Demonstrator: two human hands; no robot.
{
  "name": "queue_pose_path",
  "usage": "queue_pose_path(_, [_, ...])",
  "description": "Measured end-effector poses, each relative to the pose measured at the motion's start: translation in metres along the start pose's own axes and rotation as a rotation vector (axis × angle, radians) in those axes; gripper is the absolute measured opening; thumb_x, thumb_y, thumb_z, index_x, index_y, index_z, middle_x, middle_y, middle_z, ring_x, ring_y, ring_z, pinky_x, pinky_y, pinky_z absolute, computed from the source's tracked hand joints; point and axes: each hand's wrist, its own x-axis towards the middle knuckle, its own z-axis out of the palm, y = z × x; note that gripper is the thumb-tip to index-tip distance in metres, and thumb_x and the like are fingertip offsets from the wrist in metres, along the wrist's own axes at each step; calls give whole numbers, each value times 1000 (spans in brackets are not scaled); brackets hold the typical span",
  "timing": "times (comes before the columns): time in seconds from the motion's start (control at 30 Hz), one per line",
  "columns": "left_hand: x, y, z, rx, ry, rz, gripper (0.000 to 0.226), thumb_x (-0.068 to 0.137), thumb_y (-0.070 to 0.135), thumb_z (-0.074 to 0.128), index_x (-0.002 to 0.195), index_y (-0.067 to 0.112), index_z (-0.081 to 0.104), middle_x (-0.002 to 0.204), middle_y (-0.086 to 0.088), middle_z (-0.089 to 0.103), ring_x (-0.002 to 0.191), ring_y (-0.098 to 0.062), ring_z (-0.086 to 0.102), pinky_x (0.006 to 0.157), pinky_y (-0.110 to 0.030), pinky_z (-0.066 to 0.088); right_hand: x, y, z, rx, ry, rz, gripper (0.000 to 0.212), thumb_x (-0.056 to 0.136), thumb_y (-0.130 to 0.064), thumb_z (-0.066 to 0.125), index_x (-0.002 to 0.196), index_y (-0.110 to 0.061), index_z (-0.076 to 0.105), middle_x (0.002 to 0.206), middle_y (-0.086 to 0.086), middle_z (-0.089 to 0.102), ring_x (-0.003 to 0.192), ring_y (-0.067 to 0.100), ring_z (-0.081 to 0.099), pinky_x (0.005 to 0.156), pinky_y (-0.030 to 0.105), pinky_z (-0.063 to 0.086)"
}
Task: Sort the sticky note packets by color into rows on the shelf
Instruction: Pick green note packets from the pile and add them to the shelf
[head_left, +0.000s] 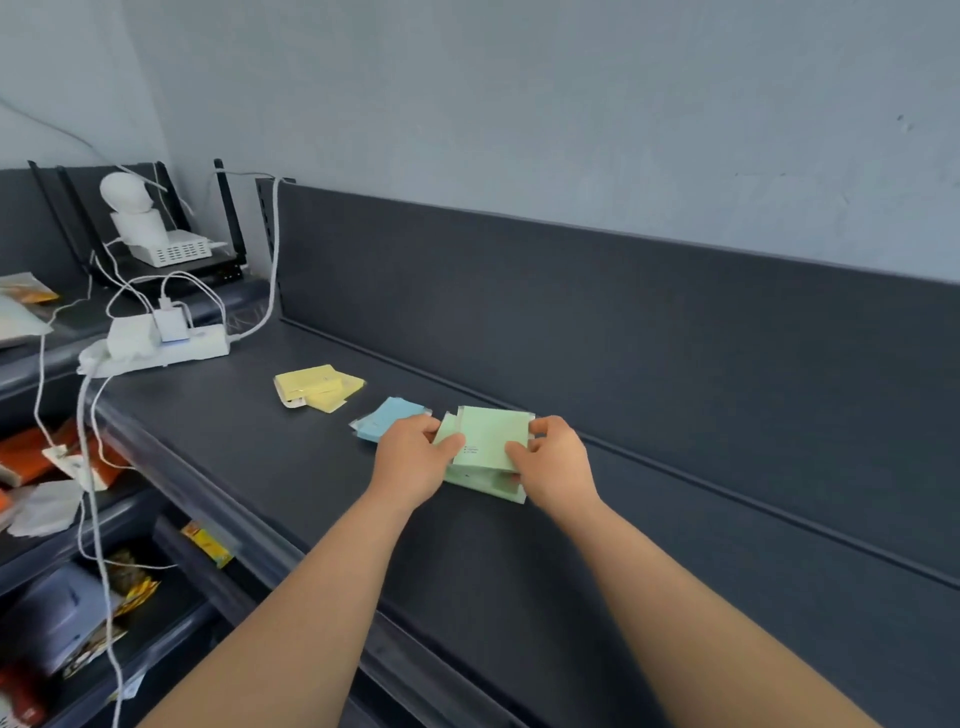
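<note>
The top green packet (492, 435) sits squarely between the two grips, so neither hand is nearer. The left hand (420, 458) pinches its left edge, thumb on the face and fingers curled behind the far-left corner. The right hand (551, 461) pinches the right edge in the same way. Both grips are closed on this one packet and hold nothing else. The packet is tipped, its back edge raised toward the shelf's rear wall. Its front edge lies over the green stack (488, 482), which rests flat on the shelf (675, 545), about midway between the front lip and the back groove. The colours run along the shelf's length. The yellow packets (317, 387) lie toward the left end, near the power strip (156, 353). The blue packets (387, 423) come next, just beside the left hand and partly hidden by it, and the green ones lie to their right. The move ahead looks like squaring the top packet down onto its stack. That turns on lowering its raised back edge straight down, with both hands keeping the sides parallel to the shelf's front edge.
</note>
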Motion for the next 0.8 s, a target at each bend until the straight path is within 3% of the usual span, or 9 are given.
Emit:
queue_pose_path(0.13, [13, -5, 2, 91, -34, 52, 19, 93, 31, 58, 89, 12, 60, 93, -4, 62, 83, -18, 54, 75, -31, 44, 6, 1, 4, -119, 36, 15, 38, 90, -28, 60, 123, -9, 52, 112, 3, 60, 92, 17, 57, 75, 28, 46])
queue_pose_path(0.27, [20, -14, 6, 174, -28, 82, 32, 95, 32, 53, 80, 5, 61, 87, -12, 58, 65, -15, 47, 52, -23, 33, 4, 4, 6, -146, 65, 28, 34, 87, -31, 63, 112, -10, 58, 97, -2, 61, 87, 13, 57, 72, 23, 43])
queue_pose_path(0.4, [20, -14, 3, 263, -14, 141, 31, 97, 34, 47, 84, 9, 59, 95, -10, 56, 87, -25, 52, 70, -32, 42, 1, -1, 4, -200, 87, 28, 28, 85, -37, 64, 101, -15, 59, 100, -2, 61, 87, 14, 57, 71, 26, 43])
queue_pose_path(0.5, [12, -5, -7, 306, 54, 260, 28, 98, 30, 45, 81, 10, 55, 91, -7, 54, 92, -29, 52, 72, -34, 40, -7, -4, 0, -256, 127, -15, 32, 90, -39, 57, 113, -16, 58, 115, 0, 60, 101, 18, 56, 82, 31, 47])
queue_pose_path(0.67, [-9, 19, -12, 386, 60, 501, 30, 98, 30, 46, 112, 11, 65, 110, -5, 62, 101, -27, 52, 86, -37, 44, -35, -10, -16, -467, 192, -112, 47, 97, -37, 47, 139, -16, 45, 143, 0, 47, 122, 19, 50, 96, 29, 40])
queue_pose_path(0.8, [-27, 33, 1, 383, 23, 649, 26, 97, 29, 47, 106, 14, 66, 105, -1, 65, 96, -24, 54, 79, -32, 38, -61, -5, -32, -625, 285, -125, 37, 99, -34, 46, 125, -10, 54, 126, 4, 59, 116, 22, 52, 93, 32, 44])
